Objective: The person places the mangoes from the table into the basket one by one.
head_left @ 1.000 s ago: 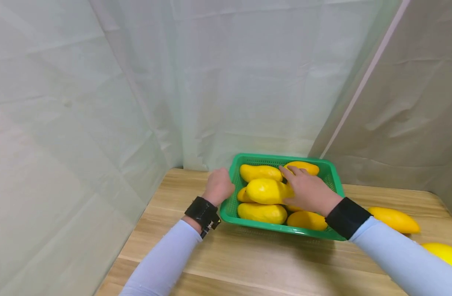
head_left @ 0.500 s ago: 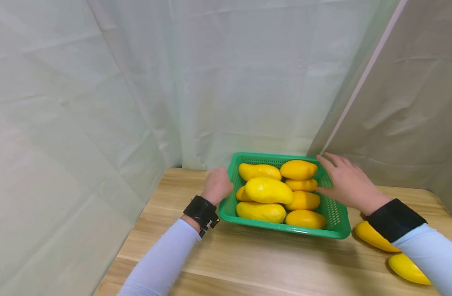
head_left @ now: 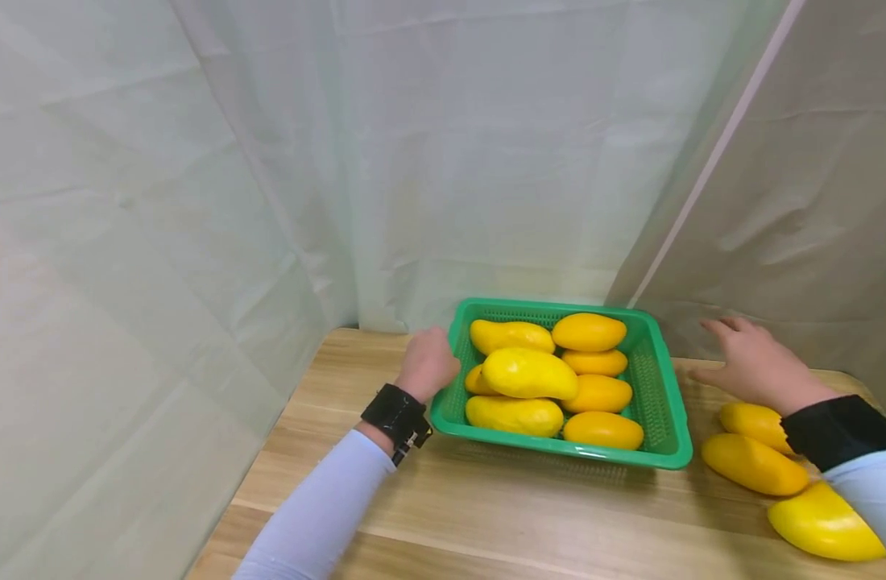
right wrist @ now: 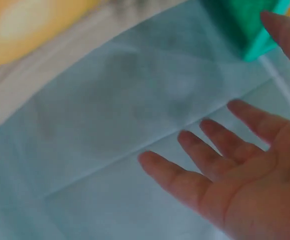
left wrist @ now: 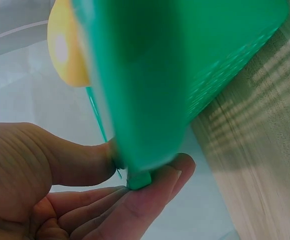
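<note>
A green plastic basket (head_left: 664,387) with slotted walls stands on the wooden table, holding several yellow mangoes (head_left: 530,374), one of them lying on top of others. At its left rim my left hand (head_left: 427,362) pinches the edge between thumb and fingers; the left wrist view shows the thumb (left wrist: 85,162) on one side of the rim and fingers on the other. My right hand (head_left: 758,364) hovers right of the basket with spread, relaxed fingers and nothing in it. Below that hand, mangoes (head_left: 755,465) lie on the table.
The wooden table (head_left: 486,515) ends at a pale sheet (head_left: 486,161) hung behind and to the left. A larger bright yellow mango (head_left: 823,524) lies near the right forearm, partly covered by the sleeve.
My right hand has left the mangoes inside the basket and moved right, out over the loose mangoes on the table. The left hand keeps its hold on the rim.
</note>
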Available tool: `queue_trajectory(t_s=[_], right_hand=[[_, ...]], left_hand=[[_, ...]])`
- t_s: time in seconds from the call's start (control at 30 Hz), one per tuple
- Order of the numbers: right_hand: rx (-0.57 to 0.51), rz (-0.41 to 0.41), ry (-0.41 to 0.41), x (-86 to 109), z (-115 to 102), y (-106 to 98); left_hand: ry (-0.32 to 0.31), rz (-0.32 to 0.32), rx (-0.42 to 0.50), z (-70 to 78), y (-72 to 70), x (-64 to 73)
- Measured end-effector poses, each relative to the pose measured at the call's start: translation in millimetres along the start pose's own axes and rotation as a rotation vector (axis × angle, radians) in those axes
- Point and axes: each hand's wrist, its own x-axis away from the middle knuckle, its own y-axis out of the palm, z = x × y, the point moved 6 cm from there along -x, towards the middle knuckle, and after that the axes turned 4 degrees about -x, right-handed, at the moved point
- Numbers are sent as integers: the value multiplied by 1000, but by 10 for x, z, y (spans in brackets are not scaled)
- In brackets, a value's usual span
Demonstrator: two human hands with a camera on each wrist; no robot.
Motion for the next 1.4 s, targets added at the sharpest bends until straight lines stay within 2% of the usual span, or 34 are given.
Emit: queue_trajectory(t_s=[0.17, 0.4, 0.53, 0.73, 0.9, 1.2, 1.4], right_hand=[[-14, -80, 39, 125, 327, 98], [-61, -186, 156, 288, 698, 235], [-49, -262, 213, 333, 832, 292], [-94, -384, 249, 374, 910, 403], [-116, -398, 269, 384, 942, 468], [-89, -375, 210, 372, 955, 563], [-119, -350, 179, 381, 959, 612]], left_hand=[[-5, -16, 24, 16, 0, 0], [-12, -23, 28, 17, -23, -1], [-17, -20, 23, 11, -34, 4], [-21, -27, 37, 11, -32, 9], [-15, -24, 42, 14, -25, 9], [-11, -20, 35, 11, -24, 15], [-2, -20, 52, 2, -8, 12]])
